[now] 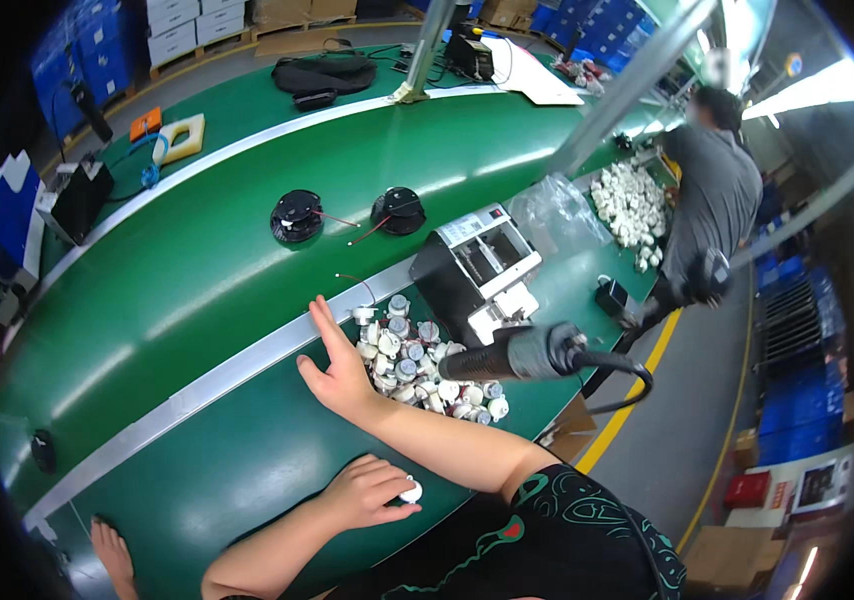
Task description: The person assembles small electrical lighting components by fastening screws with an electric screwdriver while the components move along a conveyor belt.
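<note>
My left hand (367,492) rests low over the green tabletop, fingers curled around a small white round part (411,490). Farther forward, my right hand (339,372) is held with its fingers stretched out and thumb apart, holding nothing. Just to its right is a pile of small white and grey motor-like parts (437,372), some with thin wires; my right forearm covers part of the pile's near edge. A black cylindrical tool (507,357) with a cable hangs over the pile's right side. A thin red wire (355,278) shows by the metal rail, beyond my right fingertips.
Two black round units (298,216) with red wires sit on the green belt (197,275) beyond the rail. A black-and-white boxy machine (477,262) stands behind the pile. Another person's hand (113,552) is at the lower left; a grey-shirted person (722,185) works beside more white parts (630,205).
</note>
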